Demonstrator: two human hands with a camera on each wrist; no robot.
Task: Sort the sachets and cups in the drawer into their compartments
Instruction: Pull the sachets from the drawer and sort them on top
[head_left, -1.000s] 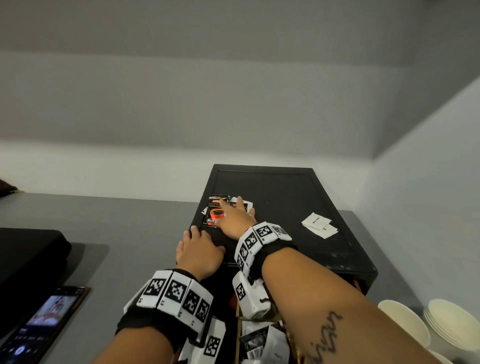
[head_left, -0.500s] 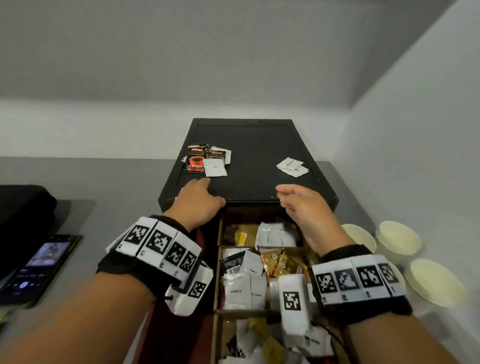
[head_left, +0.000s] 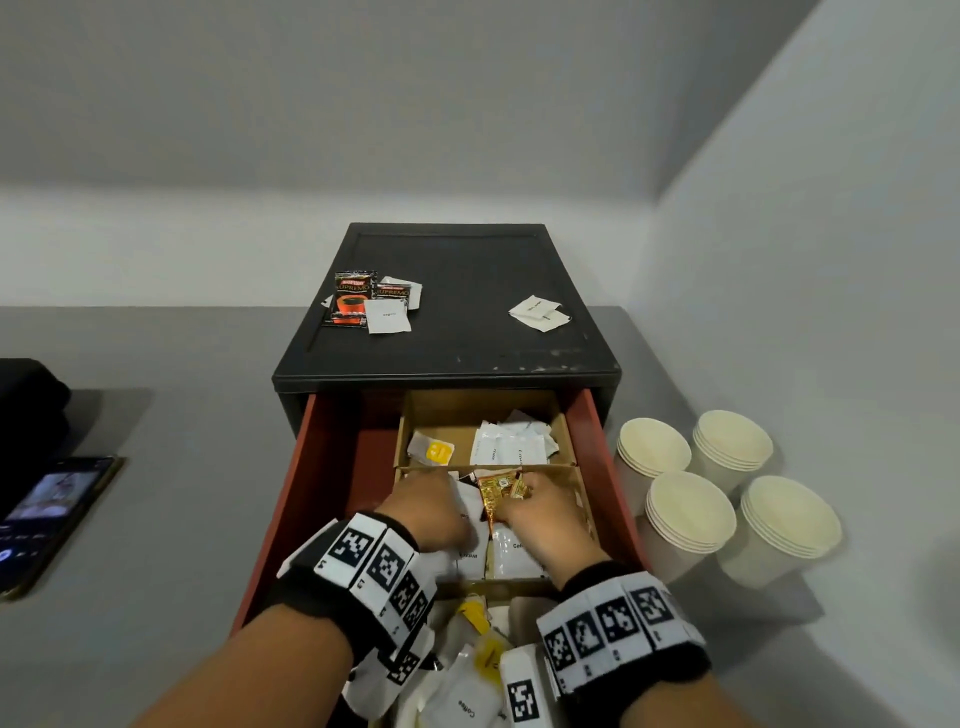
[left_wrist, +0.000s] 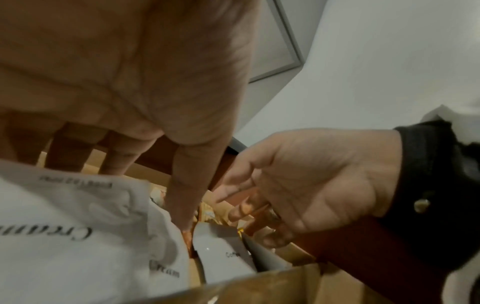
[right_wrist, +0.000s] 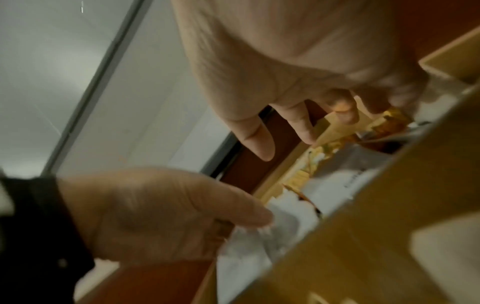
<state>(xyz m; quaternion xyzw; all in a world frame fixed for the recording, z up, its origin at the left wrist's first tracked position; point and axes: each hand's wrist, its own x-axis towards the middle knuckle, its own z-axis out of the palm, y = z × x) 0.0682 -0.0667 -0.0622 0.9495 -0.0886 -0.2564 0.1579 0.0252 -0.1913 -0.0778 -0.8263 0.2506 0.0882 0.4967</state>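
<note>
The red drawer (head_left: 332, 467) stands pulled out of the black cabinet (head_left: 467, 270), with cardboard dividers inside. Both hands are down in its middle compartment. My left hand (head_left: 449, 501) reaches among white cream sachets (left_wrist: 78, 236), its fingers (left_wrist: 185, 197) straight and touching them. My right hand (head_left: 514, 506) has its fingers curled and pinches a gold sachet (head_left: 496, 491), seen as a gold glint (right_wrist: 389, 116) in the right wrist view. A white coffee sachet (head_left: 514, 553) lies under the right palm. Stacks of paper cups (head_left: 691, 514) stand on the counter right of the drawer.
A red-black coffee sachet (head_left: 353, 299) and white sachets (head_left: 537, 312) lie on the cabinet top. The back compartment holds a yellow-tagged sachet (head_left: 434, 451) and cream sachets (head_left: 511, 447). Mixed sachets (head_left: 467, 686) fill the front compartment. A phone (head_left: 52, 499) lies at left. The wall is close on the right.
My right hand left the sachets on the cabinet top, and my left hand left the cabinet's front edge. Both came down into the drawer's middle compartment. The view tilted down.
</note>
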